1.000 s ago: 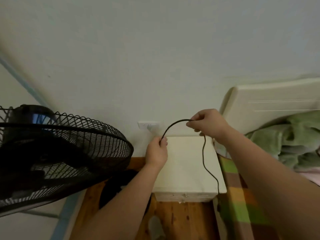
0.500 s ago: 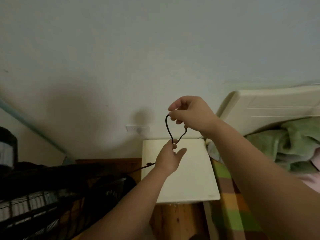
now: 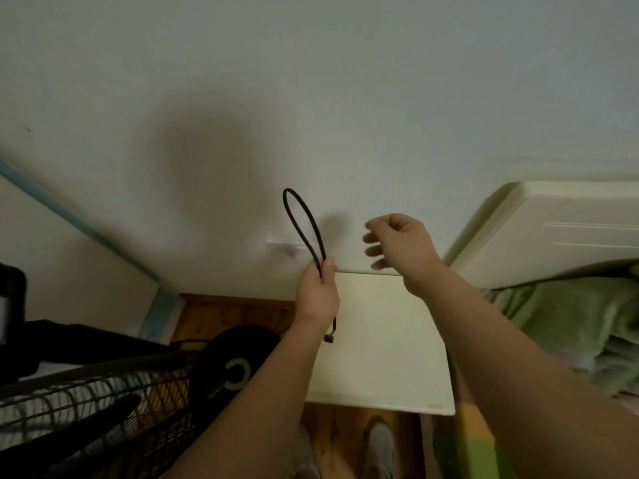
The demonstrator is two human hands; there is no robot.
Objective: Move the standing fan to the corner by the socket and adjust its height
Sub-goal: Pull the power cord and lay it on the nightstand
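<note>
The black standing fan fills the lower left: its wire grille [image 3: 90,409] is close to the camera and its round base [image 3: 238,354] rests on the wooden floor. My left hand [image 3: 318,295] is closed on the fan's black cord [image 3: 301,223], which stands up in a narrow loop above the fist; a short end with a small black piece hangs below the wrist. My right hand [image 3: 397,240] hovers to the right of the loop, fingers apart, holding nothing. The white wall socket [image 3: 281,245] sits low on the wall just behind the loop.
A cream bedside cabinet [image 3: 383,340] stands against the wall under my hands. A bed with a cream headboard [image 3: 553,229], green blanket [image 3: 570,326] and a checked cover lies to the right. My feet stand on the wooden floor [image 3: 221,316].
My right hand has let go of the cord and opened. The left hand now holds both strands, so the loop stands upright. The view has tilted down toward the fan base.
</note>
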